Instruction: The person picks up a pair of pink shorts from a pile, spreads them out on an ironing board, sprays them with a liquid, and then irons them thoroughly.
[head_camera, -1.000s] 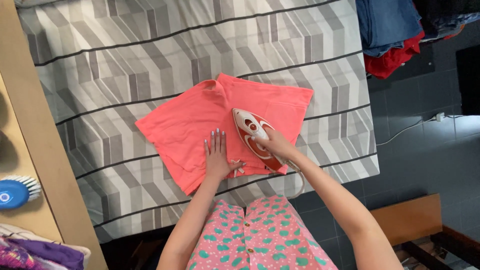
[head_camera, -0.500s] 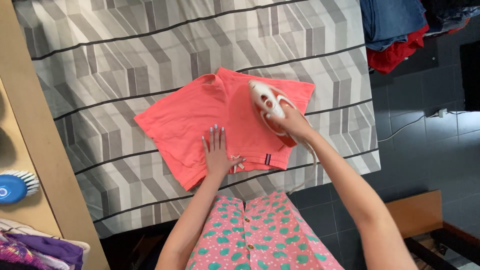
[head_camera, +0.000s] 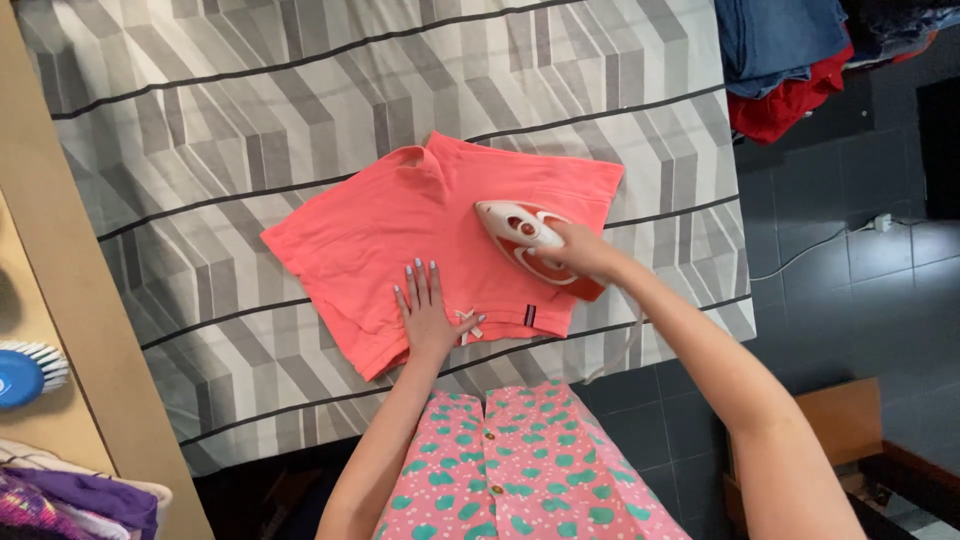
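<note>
A coral pink folded garment (head_camera: 400, 215) lies flat on a grey and white patterned cloth (head_camera: 250, 110). My left hand (head_camera: 428, 315) presses flat on the garment's near edge, fingers spread. My right hand (head_camera: 580, 250) grips the handle of a white and orange iron (head_camera: 515, 228), which rests soleplate down on the garment's right half, tip pointing left. The iron's pale cord (head_camera: 625, 345) hangs off the cloth's near edge.
A wooden board (head_camera: 70, 330) runs along the left, with a blue brush (head_camera: 25, 372) and purple clothes (head_camera: 90, 495) beyond it. Blue and red garments (head_camera: 785, 60) are piled at top right. Dark tiled floor (head_camera: 860, 290) and a wooden stool (head_camera: 840, 420) lie right.
My right hand has slid the iron across the garment, up toward its far right part and then leftward to its middle right. My left hand has stayed pressed on the near edge.
</note>
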